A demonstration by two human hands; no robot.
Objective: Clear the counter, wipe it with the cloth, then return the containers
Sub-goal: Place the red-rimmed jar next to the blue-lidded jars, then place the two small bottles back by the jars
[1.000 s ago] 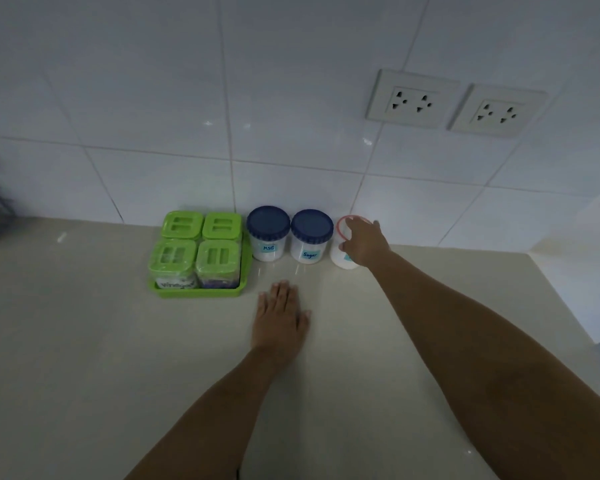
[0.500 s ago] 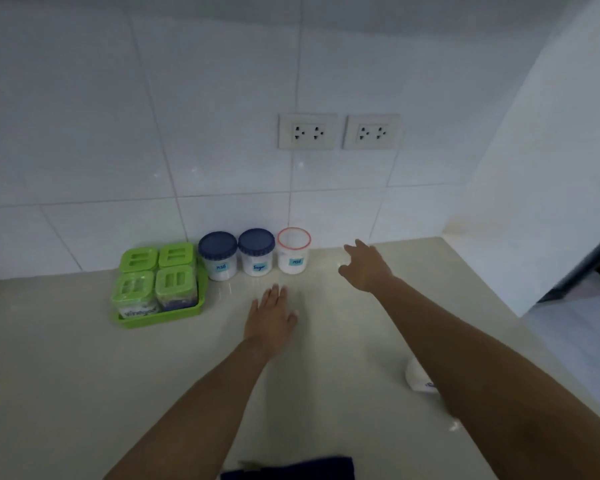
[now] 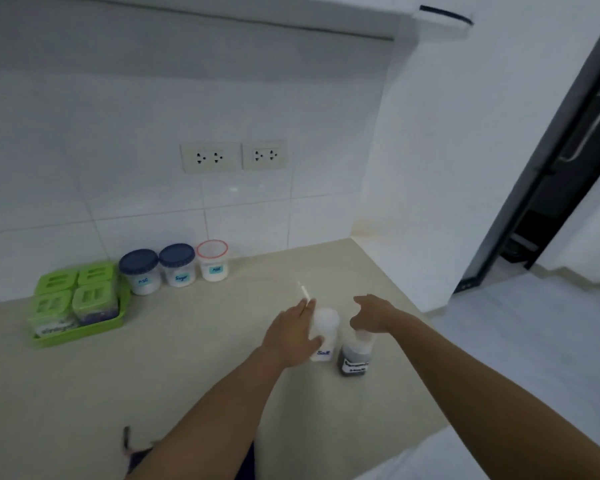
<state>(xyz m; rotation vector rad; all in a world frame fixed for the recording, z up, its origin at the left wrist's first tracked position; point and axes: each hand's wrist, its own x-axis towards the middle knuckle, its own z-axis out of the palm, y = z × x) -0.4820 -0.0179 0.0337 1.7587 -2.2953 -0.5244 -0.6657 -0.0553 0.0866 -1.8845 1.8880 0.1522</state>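
The salt jar (image 3: 323, 337) stands upright on the tabletop (image 3: 194, 368), its long axis vertical, lid up and its handwritten label facing the camera. The dark jar (image 3: 354, 355) stands touching or just beside it on the right, also upright with its label toward the camera.

The left hand (image 3: 291, 336) is against the salt jar's left side, fingers (image 3: 307, 308) stretched along it and the thumb near its front; whether it has closed on the jar is blurred and I cannot tell. The right hand (image 3: 373, 315) hovers over the dark jar's white cap, fingers spread and curled down, holding nothing that shows.

Both look like small plastic jars, stiff and light to moderate in weight, with smooth sides that may slip. The best hold is probably around the body below the lid, or from above over the cap if the lid is screwed tight. They should be kept upright in case a lid is loose.

Well behind the salt jar, against the wall, three jars (image 3: 177, 266) stand in a row, with the green tray (image 3: 84, 332) of green-lidded boxes to their left.
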